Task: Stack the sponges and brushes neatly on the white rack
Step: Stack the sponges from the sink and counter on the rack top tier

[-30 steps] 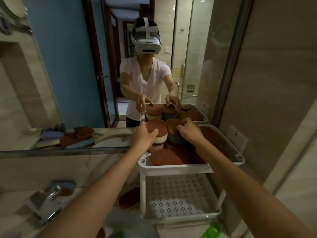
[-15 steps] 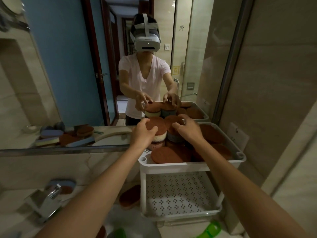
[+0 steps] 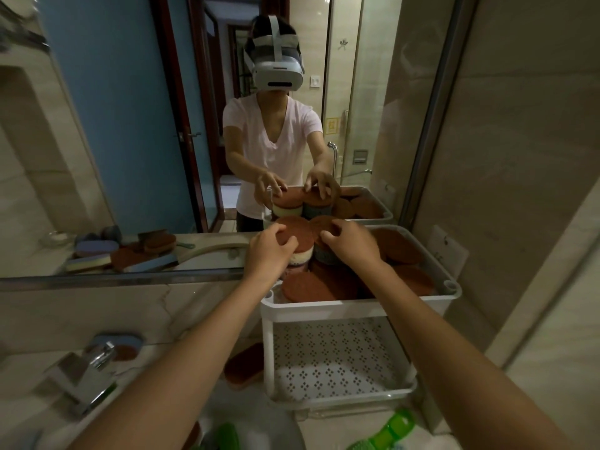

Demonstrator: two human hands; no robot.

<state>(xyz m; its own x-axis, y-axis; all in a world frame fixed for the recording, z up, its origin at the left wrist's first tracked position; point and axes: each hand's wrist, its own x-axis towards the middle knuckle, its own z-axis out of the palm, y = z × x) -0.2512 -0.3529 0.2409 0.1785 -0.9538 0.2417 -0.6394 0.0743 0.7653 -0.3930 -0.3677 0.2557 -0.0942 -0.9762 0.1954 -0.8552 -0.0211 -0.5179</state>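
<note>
The white rack [image 3: 357,307] stands at the right end of the desk [image 3: 152,349], against the mirror [image 3: 123,125]. In the rear left corner of its upper tray two stacks of sponges stand upright and touch each other. The left hand [image 3: 271,251] has its grip clamped on the left stack [image 3: 297,237], with the fingers curled at the brown top and the side. The right hand [image 3: 352,243] has its grip curled over the top of the right stack [image 3: 324,256]. Flat brown sponges [image 3: 308,287] lie around the stacks in the same tray. One loose sponge [image 3: 243,365] lies on the desk just beside the rack's left edge. A tap [image 3: 87,368] is near the desk's left edge.
</note>
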